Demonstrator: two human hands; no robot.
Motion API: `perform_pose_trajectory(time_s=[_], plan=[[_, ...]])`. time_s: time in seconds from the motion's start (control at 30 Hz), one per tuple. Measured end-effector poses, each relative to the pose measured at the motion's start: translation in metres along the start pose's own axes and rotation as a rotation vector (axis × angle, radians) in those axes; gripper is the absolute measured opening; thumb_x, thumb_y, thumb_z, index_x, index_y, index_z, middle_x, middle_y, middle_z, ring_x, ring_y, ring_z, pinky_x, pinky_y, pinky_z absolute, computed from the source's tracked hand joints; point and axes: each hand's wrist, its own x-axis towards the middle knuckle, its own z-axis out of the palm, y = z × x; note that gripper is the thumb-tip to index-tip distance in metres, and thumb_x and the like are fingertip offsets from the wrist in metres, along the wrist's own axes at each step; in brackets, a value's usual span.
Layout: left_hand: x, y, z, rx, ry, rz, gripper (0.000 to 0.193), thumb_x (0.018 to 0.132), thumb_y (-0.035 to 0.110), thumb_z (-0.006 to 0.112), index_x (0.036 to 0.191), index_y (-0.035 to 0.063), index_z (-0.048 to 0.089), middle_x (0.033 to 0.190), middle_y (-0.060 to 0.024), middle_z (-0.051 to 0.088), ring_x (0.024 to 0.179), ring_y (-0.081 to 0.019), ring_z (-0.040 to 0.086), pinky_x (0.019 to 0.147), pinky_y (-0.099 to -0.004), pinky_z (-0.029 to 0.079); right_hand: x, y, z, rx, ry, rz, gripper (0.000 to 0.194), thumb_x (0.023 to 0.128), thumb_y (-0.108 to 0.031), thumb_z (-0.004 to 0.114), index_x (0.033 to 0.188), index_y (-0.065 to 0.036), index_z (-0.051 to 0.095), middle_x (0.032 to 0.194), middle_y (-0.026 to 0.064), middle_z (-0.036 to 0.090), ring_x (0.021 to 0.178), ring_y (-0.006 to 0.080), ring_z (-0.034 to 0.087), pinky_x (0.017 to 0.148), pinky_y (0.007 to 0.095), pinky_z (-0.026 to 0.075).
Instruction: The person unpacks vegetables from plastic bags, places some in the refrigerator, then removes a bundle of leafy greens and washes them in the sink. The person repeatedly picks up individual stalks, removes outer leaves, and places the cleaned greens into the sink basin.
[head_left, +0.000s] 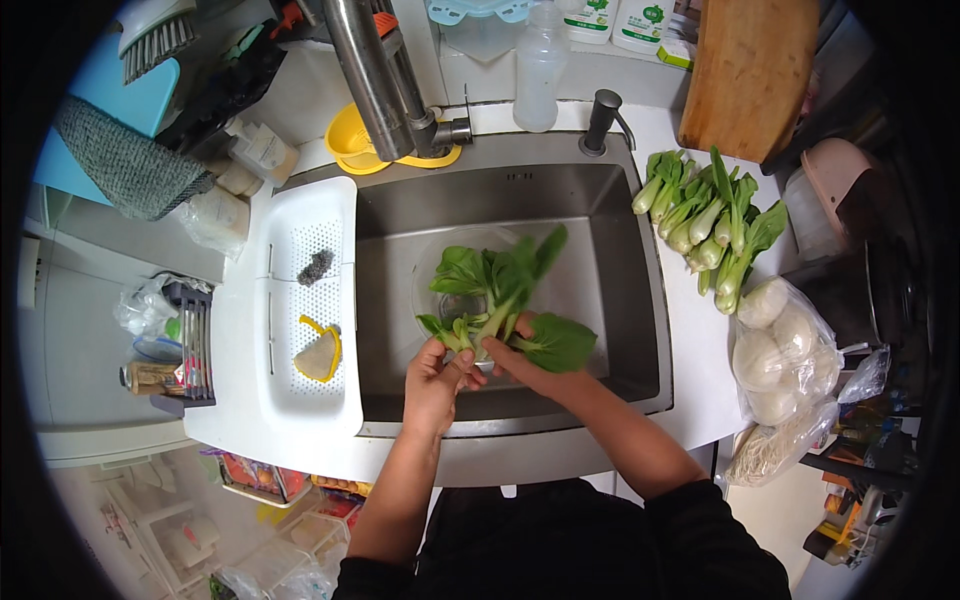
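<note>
Both hands meet over a stainless steel sink (622, 300), with a head of green bok choy (499, 304) between them. My left hand (436, 379) pinches the base of the plant, beside some small inner leaves (452, 331). My right hand (525, 365) grips the pale stalks from the other side, and a broad leaf (559, 343) spreads over its fingers. Under the greens a clear round bowl (480, 234) rests in the basin, partly hidden by leaves and hands. More leaves (459, 270) show over the bowl; whether they are loose or attached I cannot tell.
Left of the basin, a white perforated drain tray (304, 409) carries a steel wool scrubber (315, 268) and a yellow-edged sponge (319, 358). Behind stands the faucet (371, 82). On the right lie several bok choy (709, 217) and a bag of round white items (784, 349).
</note>
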Motion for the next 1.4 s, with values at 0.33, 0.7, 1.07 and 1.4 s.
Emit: perform_pose_trajectory(time_s=[0.33, 0.7, 1.07, 1.4], plan=[[0.016, 0.008, -0.032, -0.83, 0.114, 0.156, 0.017, 0.086, 0.004, 0.046, 0.101, -0.004, 0.046, 0.09, -0.0135, 0.055, 0.073, -0.0156, 0.054, 0.066, -0.0216, 0.048, 0.034, 0.04, -0.007, 0.578, 0.226, 0.147, 0.022, 0.078, -0.014, 0.06, 0.092, -0.001, 0.05, 0.069, 0.0075, 0.055, 0.046, 0.011, 0.05, 0.038, 0.0223, 0.038], [-0.018, -0.004, -0.006, 0.625, 0.011, 0.185, 0.043, 0.077, -0.012, 0.043, 0.115, 0.0001, 0.026, 0.081, -0.011, 0.058, 0.062, -0.0124, 0.056, 0.057, -0.0219, 0.047, 0.012, 0.035, 0.005, 0.069, -0.205, 0.087, 0.026, 0.07, -0.017, 0.069, 0.088, -0.001, 0.061, 0.077, 0.0062, 0.06, 0.061, 0.0101, 0.056, 0.052, 0.0218, 0.044], [-0.023, 0.012, 0.001, 0.775, -0.116, 0.139, 0.015, 0.079, 0.006, 0.04, 0.078, -0.0021, 0.052, 0.062, -0.0093, 0.058, 0.062, -0.0162, 0.059, 0.06, -0.0277, 0.046, -0.005, 0.002, 0.012, 0.024, -0.135, -0.004, 0.006, 0.076, -0.005, 0.061, 0.079, 0.0, 0.06, 0.068, 0.0056, 0.058, 0.052, 0.0097, 0.056, 0.045, 0.0208, 0.044], [-0.03, 0.011, 0.004, 0.071, -0.318, -0.188, 0.02, 0.083, 0.009, 0.035, 0.091, -0.0023, 0.05, 0.076, -0.0068, 0.054, 0.059, -0.0082, 0.042, 0.053, -0.0204, 0.036, -0.021, -0.001, 0.013, 0.075, -0.091, -0.068, 0.005, 0.075, -0.001, 0.06, 0.078, 0.002, 0.059, 0.068, 0.0044, 0.051, 0.054, 0.01, 0.056, 0.042, 0.0217, 0.043]])
